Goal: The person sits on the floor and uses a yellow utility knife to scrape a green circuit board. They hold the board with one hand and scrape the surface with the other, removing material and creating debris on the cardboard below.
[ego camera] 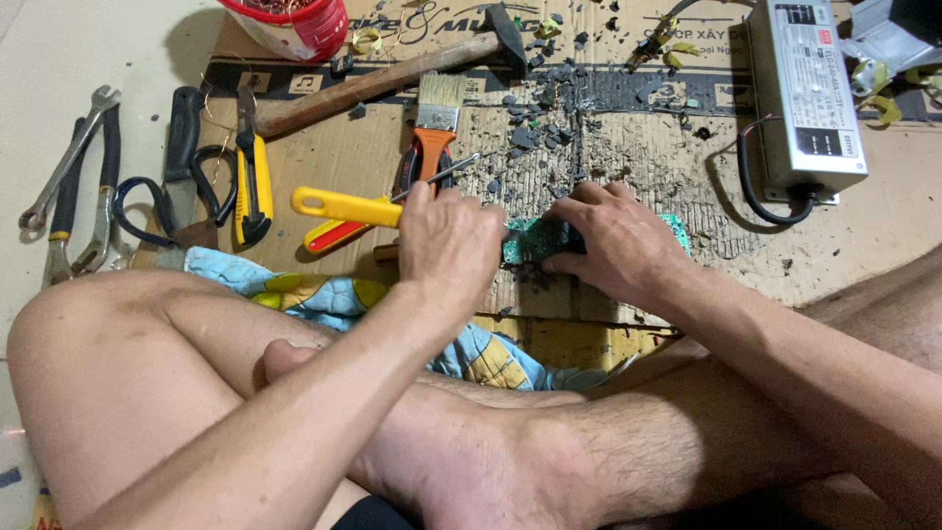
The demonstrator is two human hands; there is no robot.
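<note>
My left hand (449, 245) is closed around a yellow-handled tool (339, 206) whose handle sticks out to the left; its working end is hidden behind my fingers. My right hand (610, 236) presses down on a green circuit board (523, 245) lying on the cardboard sheet (334, 147). Another corner of the board shows past my right fingers. The two hands nearly meet over the board, and my crossed bare legs fill the foreground.
Behind the hands lie a hammer (392, 74), an orange-handled paintbrush (437, 118), a red-yellow screwdriver (336, 236), a yellow utility knife (253, 186), scissors (167, 206), a wrench (69, 157) and pliers (103, 196). Dark broken chunks (549, 118) litter the cardboard. A silver power-supply box (805, 93) sits far right, a red bucket (294, 25) at top.
</note>
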